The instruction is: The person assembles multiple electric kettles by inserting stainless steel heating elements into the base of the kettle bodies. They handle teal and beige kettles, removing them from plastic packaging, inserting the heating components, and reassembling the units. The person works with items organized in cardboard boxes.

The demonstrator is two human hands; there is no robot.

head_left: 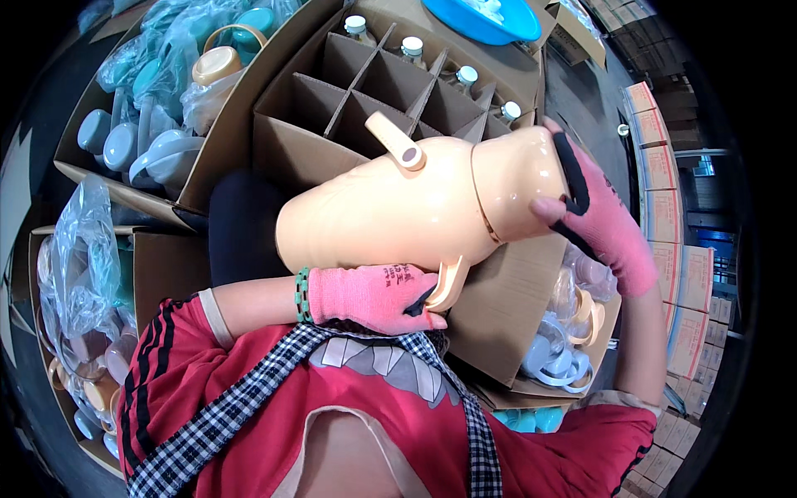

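Observation:
A peach-coloured thermos jug (374, 207) lies tilted across my lap, its base to the left and its rounded cap (519, 187) to the right. My left hand (374, 297), in a pink glove with bare fingertips, is closed at the jug's near handle (450, 284). My right hand (598, 203), gloved the same way, grips the end of the cap, thumb on the near side; its other fingers are mostly hidden behind. A short peach arm (394, 141) sticks out from the jug's far side. The cap sits on the body with a thin dark seam between them.
Just beyond the jug stands a carton with cardboard dividers (390, 79); several white-capped bottles (413, 48) fill its far row. Boxes of plastic jug parts (120, 145) flank me at left, with another (560, 357) at right. A blue basin (490, 21) sits at the back. Stacked cartons (664, 216) line the right.

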